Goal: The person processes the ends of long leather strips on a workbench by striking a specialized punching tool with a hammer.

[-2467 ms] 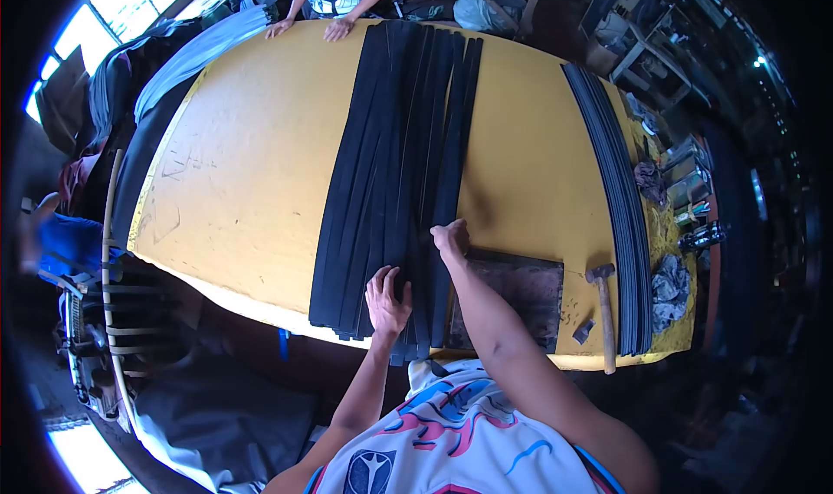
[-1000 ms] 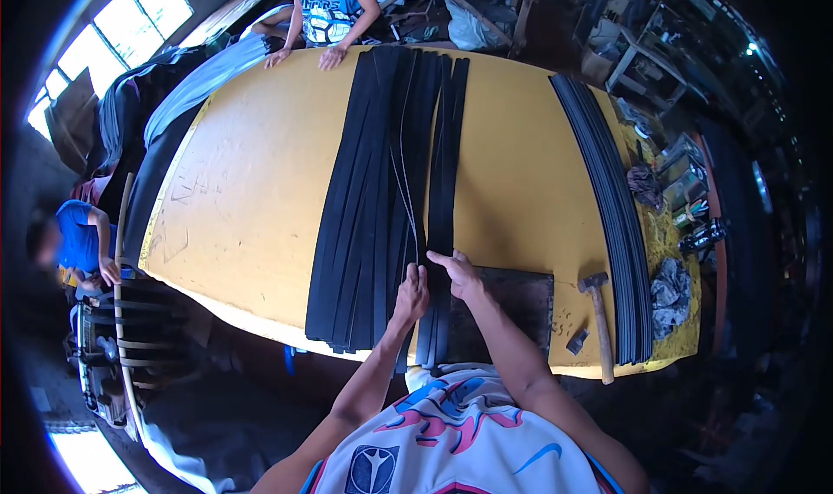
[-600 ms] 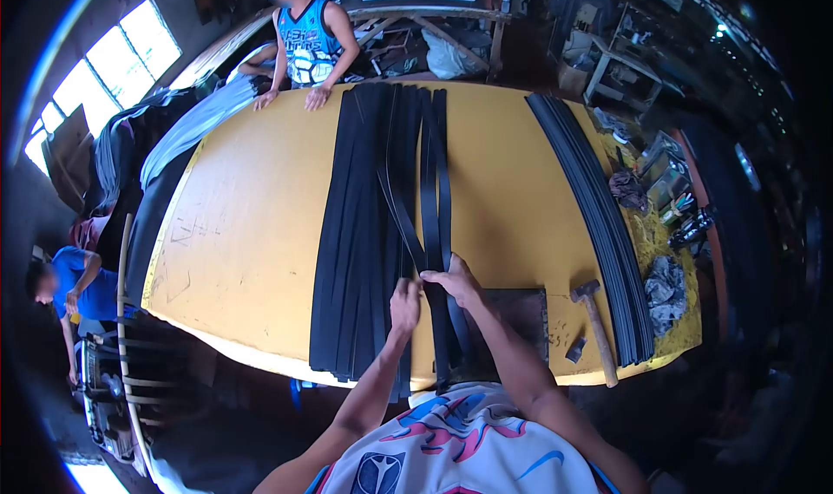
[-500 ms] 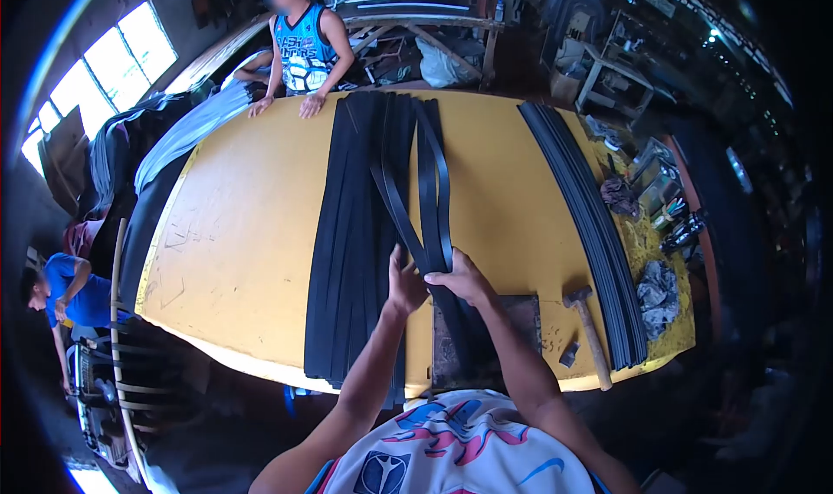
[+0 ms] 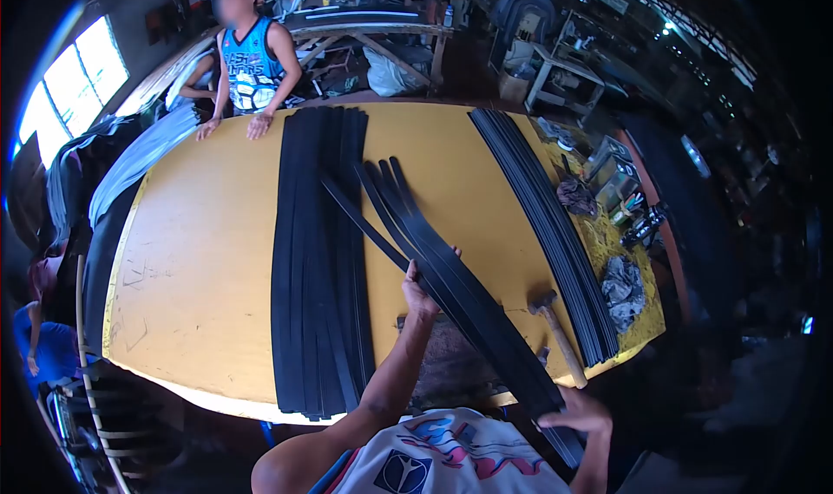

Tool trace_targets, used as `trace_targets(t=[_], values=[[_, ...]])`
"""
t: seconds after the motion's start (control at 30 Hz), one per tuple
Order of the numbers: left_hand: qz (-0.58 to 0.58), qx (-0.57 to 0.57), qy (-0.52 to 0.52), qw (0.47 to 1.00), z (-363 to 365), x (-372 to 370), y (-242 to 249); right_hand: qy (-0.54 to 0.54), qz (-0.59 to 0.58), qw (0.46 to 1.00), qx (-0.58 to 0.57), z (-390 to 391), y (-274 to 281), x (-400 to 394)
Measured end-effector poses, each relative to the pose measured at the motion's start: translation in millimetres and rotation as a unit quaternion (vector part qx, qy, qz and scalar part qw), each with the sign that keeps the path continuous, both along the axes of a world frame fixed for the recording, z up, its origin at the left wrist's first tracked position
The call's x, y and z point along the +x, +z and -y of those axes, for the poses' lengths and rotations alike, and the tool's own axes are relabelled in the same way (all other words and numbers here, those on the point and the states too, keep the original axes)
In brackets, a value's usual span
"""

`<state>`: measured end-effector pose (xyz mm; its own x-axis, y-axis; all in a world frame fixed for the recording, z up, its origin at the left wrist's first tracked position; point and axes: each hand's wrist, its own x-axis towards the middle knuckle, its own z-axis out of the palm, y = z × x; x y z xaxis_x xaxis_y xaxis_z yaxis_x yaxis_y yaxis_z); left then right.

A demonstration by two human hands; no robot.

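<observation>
My left hand (image 5: pixel 423 291) is closed round the middle of a bundle of long black strips (image 5: pixel 460 299), with fingertips showing on the bundle's far side. The bundle runs diagonally, its far ends fanned apart above the yellow table (image 5: pixel 200 260). Near its lower end, my right hand (image 5: pixel 586 413) lies against the strips with fingers stretched out, by the table's front edge. A wide pile of black strips (image 5: pixel 317 260) lies left of my left hand. Beneath the bundle is a dark block (image 5: pixel 451 359), partly covered.
A hammer (image 5: pixel 562 342) lies right of the bundle, beside a neat row of dark strips (image 5: pixel 547 234). Crumpled cloth (image 5: pixel 623 293) and bottles (image 5: pixel 642 225) stand at the right edge. A person (image 5: pixel 253 56) rests both hands on the far edge; another person (image 5: pixel 48 351) is at left.
The strips have swung from nearly upright in view to a diagonal. My right hand has moved from beside my left hand down to the bundle's lower end. The camera view has shifted right.
</observation>
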<state>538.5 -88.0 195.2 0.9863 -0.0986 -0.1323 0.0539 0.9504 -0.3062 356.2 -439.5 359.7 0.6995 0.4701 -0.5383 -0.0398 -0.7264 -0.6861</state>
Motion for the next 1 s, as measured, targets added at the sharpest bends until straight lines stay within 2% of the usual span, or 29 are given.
trace_targets(t=[0.03,0.1,0.13,0.17,0.23,0.3,0.37,0.4,0.43,0.5,0.57,0.63,0.7,0.77,0.8,0.83,0.87,0.9,0.93,0.97,1.0], values=[[-0.001,-0.002,-0.006,1.0,3,1,-2,-0.097,-0.147,0.984,-0.004,-7,38,-16],[-0.033,0.084,0.011,0.996,7,-1,-7,-0.126,-0.177,0.975,-0.042,12,52,-49],[-0.024,0.071,0.015,0.997,7,0,-12,-0.123,-0.182,0.975,-0.04,29,49,-68],[-0.026,0.074,0.005,0.997,6,4,-18,-0.206,-0.27,0.941,0.015,50,35,-94],[0.015,0.078,0.014,0.997,1,15,-27,-0.24,-0.353,0.904,0.015,83,14,-136],[0.033,0.109,0.001,0.993,-7,24,-16,-0.241,-0.386,0.891,0.0,89,8,-155],[0.086,0.159,-0.065,0.981,-18,43,-3,-0.232,-0.397,0.888,-0.011,85,4,-159],[0.096,0.259,-0.076,0.958,-19,46,14,-0.227,-0.401,0.887,-0.014,81,0,-158],[0.104,0.26,-0.077,0.957,-17,49,30,-0.222,-0.402,0.888,-0.019,78,-3,-156],[0.062,0.45,0.001,0.891,-10,54,65,-0.207,-0.403,0.891,-0.026,70,-7,-148],[0.072,0.434,-0.02,0.898,-17,71,95,-0.188,-0.399,0.897,-0.033,65,-12,-137],[0.108,0.491,-0.011,0.865,-21,84,138,-0.166,-0.393,0.904,-0.039,58,-20,-126],[0.163,0.497,0.012,0.852,-27,104,174,-0.138,-0.374,0.916,-0.047,52,-30,-116],[0.191,0.491,0.002,0.85,-39,140,205,-0.129,-0.328,0.935,-0.036,45,-45,-104],[0.194,0.47,-0.013,0.861,-45,166,216,-0.158,-0.266,0.951,0.01,45,-61,-96],[0.211,0.461,-0.019,0.862,-51,193,222,-0.18,-0.2,0.962,0.055,45,-77,-88],[0.224,0.483,-0.065,0.844,-68,234,211,-0.153,-0.2,0.965,0.071,39,-99,-67],[0.144,0.539,-0.096,0.824,-85,271,194,-0.13,-0.15,0.979,0.05,41,-110,-56],[0.098,0.561,-0.043,0.821,-91,291,173,-0.108,-0.1,0.989,0.025,31,-105,-40],[-0.05,0.763,0.028,0.644,-90,284,161,-0.091,0.007,0.995,-0.035,-4,-69,-17],[-0.195,0.888,0.094,0.406,-84,272,144,-0.126,-0.034,0.989,0.073,-12,-85,-10]])
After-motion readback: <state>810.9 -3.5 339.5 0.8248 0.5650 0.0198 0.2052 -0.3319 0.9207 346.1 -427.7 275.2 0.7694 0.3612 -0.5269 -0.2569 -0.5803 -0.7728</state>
